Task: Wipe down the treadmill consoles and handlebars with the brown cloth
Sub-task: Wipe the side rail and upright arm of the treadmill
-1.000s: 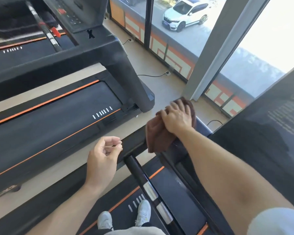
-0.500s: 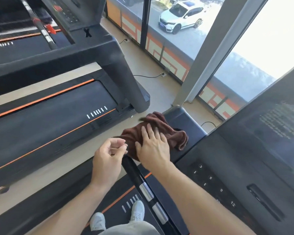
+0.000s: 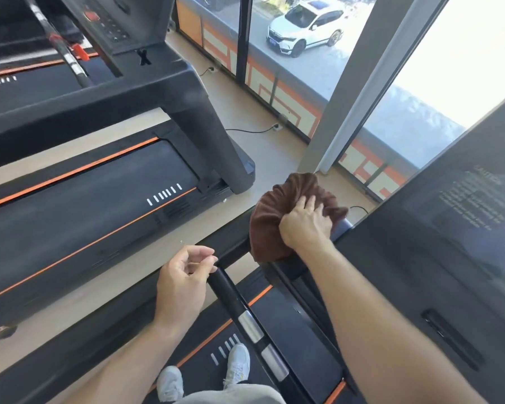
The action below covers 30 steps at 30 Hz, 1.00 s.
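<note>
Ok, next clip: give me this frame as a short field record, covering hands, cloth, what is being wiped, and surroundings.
setting: row of treadmills beside a window
right hand: right hand presses the brown cloth, fingers spread
cloth position: bunched on the top corner of the near treadmill frame, left of the console
left hand: left hand holds nothing, fingers loosely curled, by the end of the handlebar
outside: white car

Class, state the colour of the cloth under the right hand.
Brown, a dark reddish brown; the cloth shows best in the head view, under the right hand.
</note>
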Each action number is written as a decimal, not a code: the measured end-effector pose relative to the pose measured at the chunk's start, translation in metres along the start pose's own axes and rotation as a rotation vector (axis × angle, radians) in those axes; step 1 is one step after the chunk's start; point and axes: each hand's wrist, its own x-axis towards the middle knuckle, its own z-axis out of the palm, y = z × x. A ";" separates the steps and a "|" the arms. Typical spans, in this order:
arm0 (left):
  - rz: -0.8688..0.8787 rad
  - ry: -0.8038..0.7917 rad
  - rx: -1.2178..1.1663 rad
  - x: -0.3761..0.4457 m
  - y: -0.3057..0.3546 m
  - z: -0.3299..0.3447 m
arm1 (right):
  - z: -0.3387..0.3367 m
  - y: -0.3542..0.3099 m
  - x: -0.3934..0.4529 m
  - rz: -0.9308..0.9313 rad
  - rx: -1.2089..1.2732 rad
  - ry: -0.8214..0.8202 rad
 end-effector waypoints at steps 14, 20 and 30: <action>0.017 -0.071 -0.028 0.004 0.002 0.006 | -0.012 0.014 -0.032 -0.197 -0.082 -0.177; -0.033 -0.083 -0.017 -0.001 -0.008 0.004 | -0.023 0.017 -0.035 -0.269 -0.297 -0.157; -0.056 -0.056 -0.049 -0.002 -0.009 -0.007 | -0.015 0.009 -0.039 -0.180 -0.058 -0.102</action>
